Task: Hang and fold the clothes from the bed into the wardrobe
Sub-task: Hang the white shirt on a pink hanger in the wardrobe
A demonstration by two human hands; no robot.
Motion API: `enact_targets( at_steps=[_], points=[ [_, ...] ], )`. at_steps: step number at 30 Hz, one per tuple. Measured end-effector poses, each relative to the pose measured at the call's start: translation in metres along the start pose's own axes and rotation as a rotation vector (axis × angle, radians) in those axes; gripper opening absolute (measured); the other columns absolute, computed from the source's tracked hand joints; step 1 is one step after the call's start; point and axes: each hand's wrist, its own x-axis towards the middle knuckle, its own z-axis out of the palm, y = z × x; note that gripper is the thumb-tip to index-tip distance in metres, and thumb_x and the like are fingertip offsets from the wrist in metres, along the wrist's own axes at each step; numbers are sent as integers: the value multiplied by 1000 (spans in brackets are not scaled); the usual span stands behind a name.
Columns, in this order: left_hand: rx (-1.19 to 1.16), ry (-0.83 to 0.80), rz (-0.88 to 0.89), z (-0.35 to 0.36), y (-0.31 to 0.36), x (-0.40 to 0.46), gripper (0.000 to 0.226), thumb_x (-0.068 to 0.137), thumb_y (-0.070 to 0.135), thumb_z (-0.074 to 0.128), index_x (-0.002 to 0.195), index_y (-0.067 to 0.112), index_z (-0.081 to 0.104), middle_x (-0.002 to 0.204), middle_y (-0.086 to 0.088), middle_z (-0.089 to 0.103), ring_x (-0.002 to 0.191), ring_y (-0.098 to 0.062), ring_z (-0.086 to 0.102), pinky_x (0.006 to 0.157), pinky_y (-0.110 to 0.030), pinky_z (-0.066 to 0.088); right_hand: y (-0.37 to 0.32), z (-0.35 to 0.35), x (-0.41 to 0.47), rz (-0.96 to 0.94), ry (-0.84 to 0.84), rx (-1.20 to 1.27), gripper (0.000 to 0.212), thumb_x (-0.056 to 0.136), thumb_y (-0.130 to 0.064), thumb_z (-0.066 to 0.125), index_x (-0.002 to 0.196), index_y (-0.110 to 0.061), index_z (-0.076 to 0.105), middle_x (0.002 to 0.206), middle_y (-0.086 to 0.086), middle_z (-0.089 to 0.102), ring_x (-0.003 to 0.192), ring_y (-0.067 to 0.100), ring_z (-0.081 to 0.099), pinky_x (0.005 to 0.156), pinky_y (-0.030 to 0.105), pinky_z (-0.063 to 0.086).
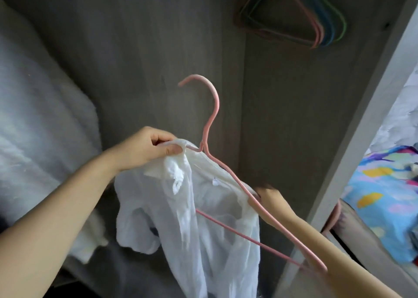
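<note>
White shirt (203, 207) hangs half-draped on a pink hanger (212, 121) held up in front of the open grey wardrobe (135, 48), its hook upright. The left hand (147, 148) pinches the collar against the hanger's neck, while the right hand (267, 194), largely hidden behind the fabric, meets the hanger's sloping arm, its grip impossible to judge. Spare coloured hangers (316, 21) hang above; patterned bedding (384, 196) lies at right.

Thin, sheer white cloth shirt (203, 218); matt pink coated hanger (228, 168); matt grey wood-grain wardrobe (135, 48).
</note>
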Motion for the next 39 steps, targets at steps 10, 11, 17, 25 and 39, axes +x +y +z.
enact_targets(
  at_steps=[10, 11, 17, 25, 39],
  points=[
    [150, 209, -107, -18, -48, -25, 72, 59, 75, 64, 64, 3, 60, 58, 3, 34, 55, -6, 31, 49, -21, 21, -9, -57, 33, -136, 278, 1, 22, 98, -13, 39, 113, -15, 54, 96, 8, 60, 84, 27, 56, 66, 30, 39],
    [168, 236, -98, -17, -49, -25, 65, 60, 72, 62, 57, 7, 53, 56, 4, 30, 54, -7, 29, 49, -23, 19, -10, -63, 35, -146, 277, -13, 22, 99, -13, 38, 114, -15, 55, 95, 7, 58, 82, 25, 55, 66, 30, 38],
    [315, 422, -135, -7, -56, -19, 53, 73, 56, 58, 57, 12, 34, 51, 8, 24, 53, -15, 25, 56, -30, 21, -17, -78, 42, -171, 215, 119, 21, 97, -18, 43, 106, -24, 61, 91, 1, 63, 81, 19, 58, 60, 24, 41],
    [194, 573, -39, 27, -50, -15, 55, 77, 52, 64, 55, 13, 32, 56, 3, 22, 55, -12, 22, 52, -29, 16, -65, -60, -3, -485, -201, 217, 31, 92, -20, 62, 123, -24, 57, 107, 1, 64, 84, 12, 65, 74, 21, 53],
    [121, 650, 93, -11, -57, -32, 13, 77, 58, 57, 78, 47, 63, 70, 17, 64, 65, -3, 56, 66, -30, 47, -56, -149, -1, -791, 520, -282, 43, 96, -51, 36, 88, -21, 64, 67, -10, 55, 56, 17, 50, 51, 30, 40]
  ],
)
